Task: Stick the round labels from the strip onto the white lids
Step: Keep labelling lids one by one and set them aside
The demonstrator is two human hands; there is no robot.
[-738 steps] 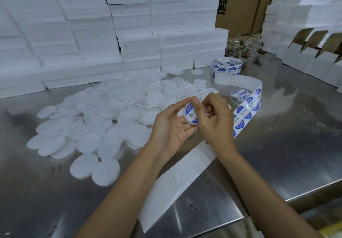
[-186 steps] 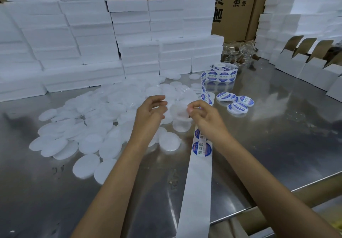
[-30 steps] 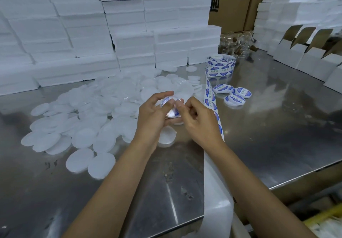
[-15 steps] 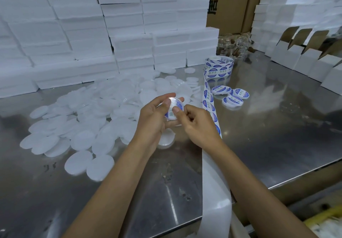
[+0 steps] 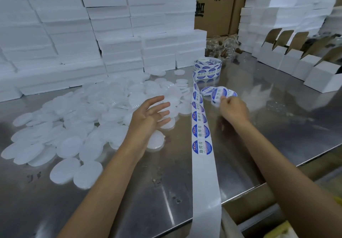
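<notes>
Stacked white foam blocks and brown cartons line the far side of a steel surface, with open white boxes at far right. White lids lie loose in a wide heap across the left and middle; too many overlap for a count, well over thirty by estimate. One strip runs from a roll at the far middle down to the near edge; five or so round labels show clearly on it, those farther up blurred, and the near length is bare backing. Labelled lids sit just right of the strip, about four, one of them pinched at its near rim by the right hand. The left hand hovers over the heap, fingers spread and holding nothing. Judged by appearance, the lids are light, thin, stiff plastic, likely slippery and prone to skate on steel; take one by the rim. Labels look flimsy and tacky; lift at an edge by bending the backing away.
</notes>
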